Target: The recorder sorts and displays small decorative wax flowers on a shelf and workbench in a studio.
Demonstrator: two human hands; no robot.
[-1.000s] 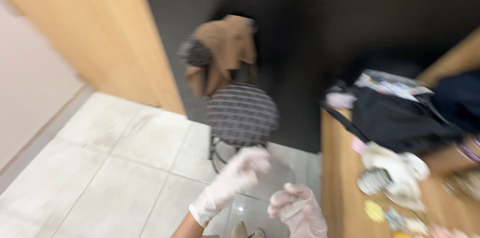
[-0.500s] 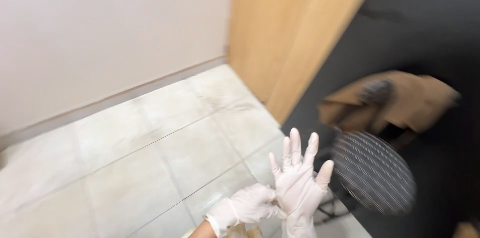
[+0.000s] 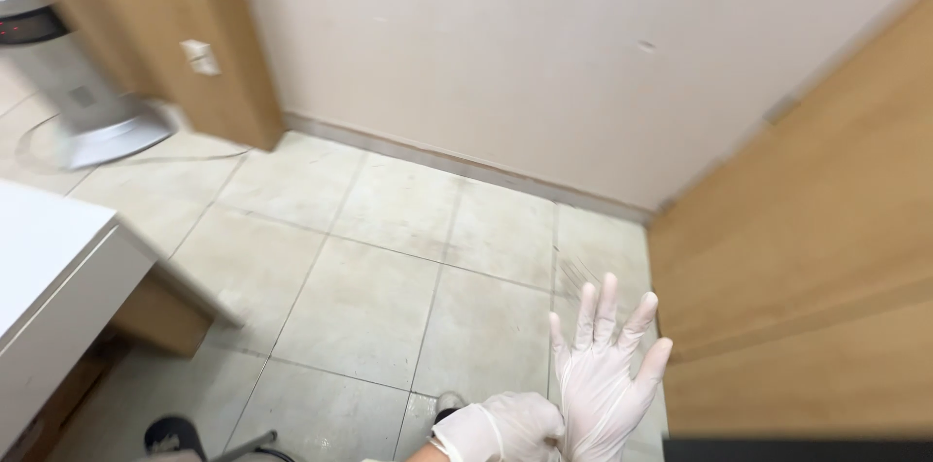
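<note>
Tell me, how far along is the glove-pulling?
Both hands already wear white gloves. The left hand grips the cuff at the wrist of the right hand, whose fingers are spread over the tiled floor. Only snugging that cuff seems left.

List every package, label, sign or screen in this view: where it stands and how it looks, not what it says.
Display panel: on the silver tower appliance, top left on the floor; small dark strip with red glowing marks.
Packages, labels, signs: none visible.
</note>
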